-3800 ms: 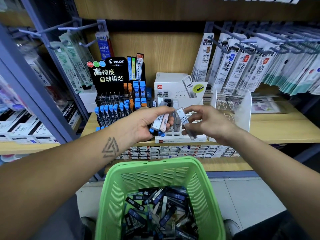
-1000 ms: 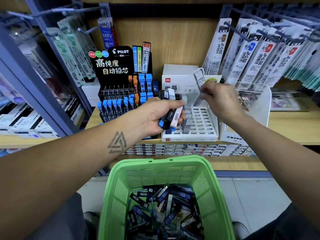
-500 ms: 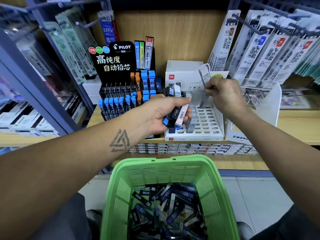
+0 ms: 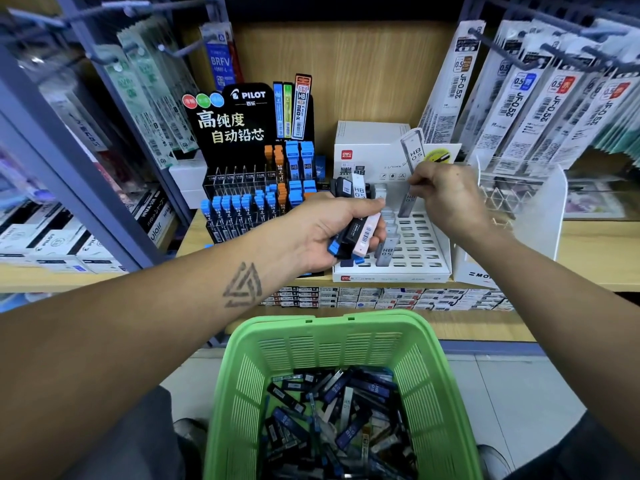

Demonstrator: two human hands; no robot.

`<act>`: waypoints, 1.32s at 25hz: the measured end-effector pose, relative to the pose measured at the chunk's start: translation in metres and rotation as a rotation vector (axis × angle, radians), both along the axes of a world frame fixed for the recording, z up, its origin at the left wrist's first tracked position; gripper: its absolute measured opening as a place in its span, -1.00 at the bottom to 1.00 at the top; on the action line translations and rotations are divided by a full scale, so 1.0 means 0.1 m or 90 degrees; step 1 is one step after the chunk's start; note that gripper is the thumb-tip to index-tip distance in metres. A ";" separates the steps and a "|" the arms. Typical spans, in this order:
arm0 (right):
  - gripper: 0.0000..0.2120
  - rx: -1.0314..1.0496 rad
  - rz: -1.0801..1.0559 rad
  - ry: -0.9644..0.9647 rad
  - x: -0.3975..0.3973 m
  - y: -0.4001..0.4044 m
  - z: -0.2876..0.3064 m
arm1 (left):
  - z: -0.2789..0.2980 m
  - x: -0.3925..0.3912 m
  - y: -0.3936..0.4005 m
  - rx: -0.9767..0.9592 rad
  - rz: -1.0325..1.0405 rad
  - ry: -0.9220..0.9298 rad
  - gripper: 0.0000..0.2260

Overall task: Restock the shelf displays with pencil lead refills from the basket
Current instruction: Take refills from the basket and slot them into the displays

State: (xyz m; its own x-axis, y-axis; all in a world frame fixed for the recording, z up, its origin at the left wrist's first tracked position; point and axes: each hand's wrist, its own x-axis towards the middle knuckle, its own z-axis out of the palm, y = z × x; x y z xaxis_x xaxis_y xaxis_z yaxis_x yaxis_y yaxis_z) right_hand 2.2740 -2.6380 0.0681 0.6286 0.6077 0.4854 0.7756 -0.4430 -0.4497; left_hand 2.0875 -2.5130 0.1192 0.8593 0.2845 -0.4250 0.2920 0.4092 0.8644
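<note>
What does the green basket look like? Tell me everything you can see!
The green basket looks like plastic, with slotted walls, a smooth thick rim and two little notches on its far edge. It sits low in front of the shelf, below both arms, and neither hand touches it. Its bottom is covered with a jumbled heap of lead refill cases, mostly dark blue and black, some grey.

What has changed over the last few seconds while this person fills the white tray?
The right hand carried one grey lead case from beside the left hand up and back to the white slotted tray, and now lowers it toward a rear slot. The left hand keeps its grip on the bundle of refills. The green basket stays below, loaded.
</note>
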 end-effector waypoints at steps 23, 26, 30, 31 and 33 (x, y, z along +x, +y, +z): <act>-0.87 0.353 -0.012 0.644 -0.42 -0.05 0.47 | -0.02 -0.13 -0.07 -0.002 -0.118 0.048 -0.85; -0.84 0.235 -0.144 0.301 -0.18 -0.22 0.43 | -0.01 -0.13 -0.07 -0.030 -0.092 0.058 -0.89; -0.92 0.039 -0.057 0.115 -0.16 -0.23 0.25 | -0.01 -0.10 -0.09 -0.050 -0.088 0.068 -0.90; -0.90 0.027 -0.036 0.111 -0.16 -0.20 0.19 | -0.01 -0.08 -0.10 -0.050 -0.090 0.070 -0.90; -0.88 0.009 -0.024 0.104 -0.15 -0.15 0.10 | -0.02 -0.06 -0.09 -0.047 -0.089 0.071 -0.90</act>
State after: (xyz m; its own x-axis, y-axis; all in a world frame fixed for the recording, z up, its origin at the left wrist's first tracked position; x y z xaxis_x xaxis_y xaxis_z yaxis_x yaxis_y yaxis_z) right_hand 2.2590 -2.6533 0.0784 0.7216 0.5764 0.3835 0.6751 -0.4628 -0.5745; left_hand 2.0814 -2.5222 0.1173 0.8349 0.1299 -0.5349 0.4430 0.4183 0.7929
